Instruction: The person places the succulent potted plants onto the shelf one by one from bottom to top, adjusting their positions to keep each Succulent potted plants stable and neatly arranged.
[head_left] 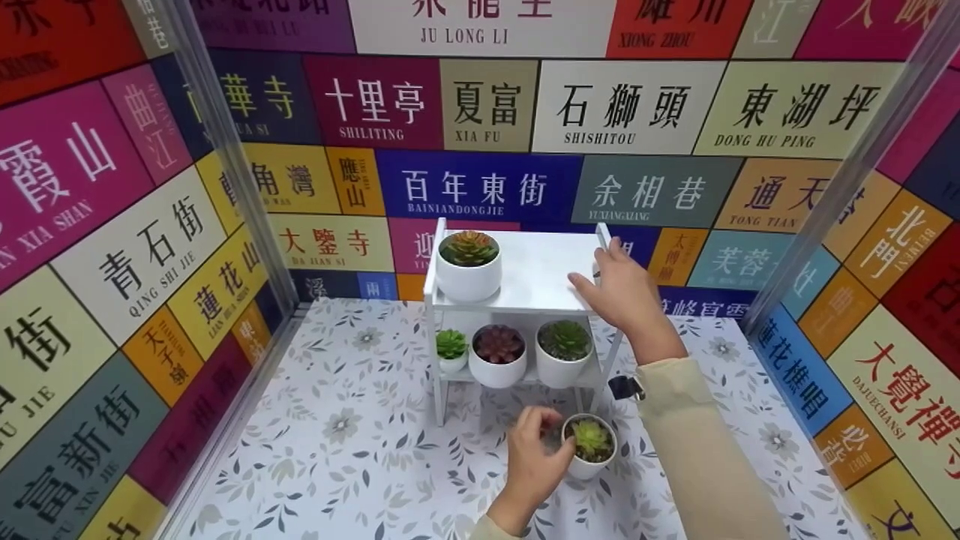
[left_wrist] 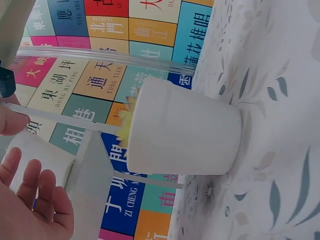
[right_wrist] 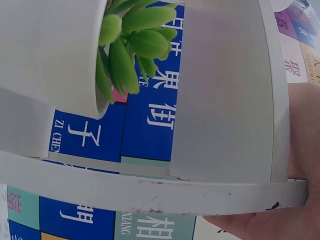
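A two-tier white shelf (head_left: 536,262) stands on the patterned surface. My right hand (head_left: 634,292) grips the shelf's upper right side, its thumb over the top tier; in the right wrist view, part of that hand (right_wrist: 305,125) shows behind the white frame (right_wrist: 150,190). In front of the shelf, a white pot with a yellow-green succulent (head_left: 590,442) sits on the surface. My left hand (head_left: 536,450) is beside this pot with fingers loosely bent. In the left wrist view, the left fingers (left_wrist: 45,190) hold nothing, apart from the white pot (left_wrist: 185,130).
On the top tier, at left, stands a pot with an orange-green succulent (head_left: 469,266). The lower tier bears a small green succulent (head_left: 451,345), a dark red one (head_left: 499,352) and a green one (head_left: 564,349). Colourful sign-covered walls (head_left: 480,180) enclose the floral surface (head_left: 337,450).
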